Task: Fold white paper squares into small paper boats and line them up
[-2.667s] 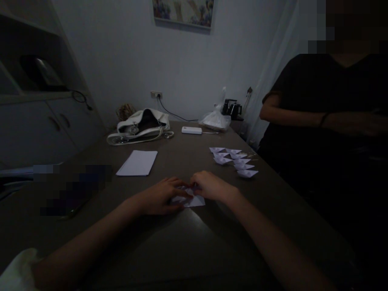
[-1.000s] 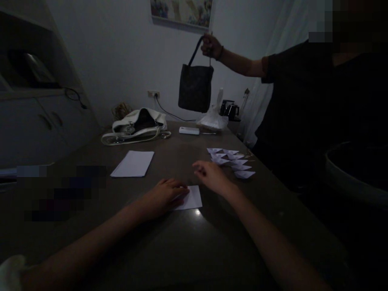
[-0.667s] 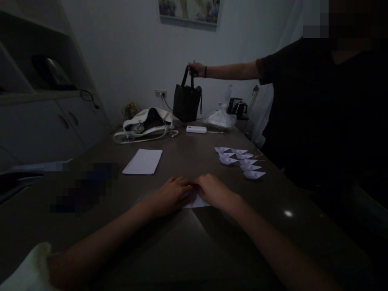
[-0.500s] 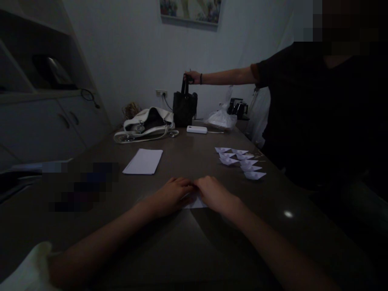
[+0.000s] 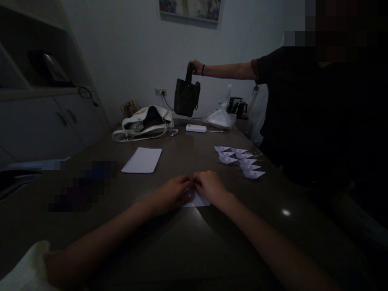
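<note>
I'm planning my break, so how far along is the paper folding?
Looks done: the boats grouped on the right. In hand: one paper on the table at your left hand and right hand, not yet a boat. Seemingly left: the flat stack, though I can't tell how much is meant for folding.

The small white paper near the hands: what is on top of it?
The left hand and right hand cover upper and left parts of this white paper. Its lower edge shows; what the hands cover cannot be seen.
</note>
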### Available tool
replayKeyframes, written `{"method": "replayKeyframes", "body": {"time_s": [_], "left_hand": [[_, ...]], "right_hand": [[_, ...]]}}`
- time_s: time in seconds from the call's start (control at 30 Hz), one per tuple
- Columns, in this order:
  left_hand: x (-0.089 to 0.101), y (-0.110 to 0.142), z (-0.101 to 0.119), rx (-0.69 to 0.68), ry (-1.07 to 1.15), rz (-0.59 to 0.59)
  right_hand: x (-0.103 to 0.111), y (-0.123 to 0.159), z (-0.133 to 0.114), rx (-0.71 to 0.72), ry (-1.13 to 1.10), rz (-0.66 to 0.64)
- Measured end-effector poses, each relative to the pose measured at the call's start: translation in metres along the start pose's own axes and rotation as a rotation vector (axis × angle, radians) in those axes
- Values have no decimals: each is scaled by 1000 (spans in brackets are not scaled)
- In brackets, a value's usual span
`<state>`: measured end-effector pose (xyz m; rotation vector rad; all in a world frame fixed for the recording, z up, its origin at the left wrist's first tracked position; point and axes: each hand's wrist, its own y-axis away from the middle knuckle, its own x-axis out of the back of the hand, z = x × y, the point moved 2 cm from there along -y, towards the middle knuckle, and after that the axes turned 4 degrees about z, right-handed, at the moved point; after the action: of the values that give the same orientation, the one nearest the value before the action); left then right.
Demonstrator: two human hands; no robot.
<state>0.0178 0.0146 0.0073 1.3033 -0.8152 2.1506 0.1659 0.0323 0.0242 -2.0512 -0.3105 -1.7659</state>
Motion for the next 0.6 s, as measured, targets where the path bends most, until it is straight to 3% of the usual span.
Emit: {"method": "replayKeyframes", "body": {"time_s": [0.6], "left_hand": [[4,1,-6,240,-277,-13]], "right_hand": [[-3,-1,-18,-79,147,58]]}}
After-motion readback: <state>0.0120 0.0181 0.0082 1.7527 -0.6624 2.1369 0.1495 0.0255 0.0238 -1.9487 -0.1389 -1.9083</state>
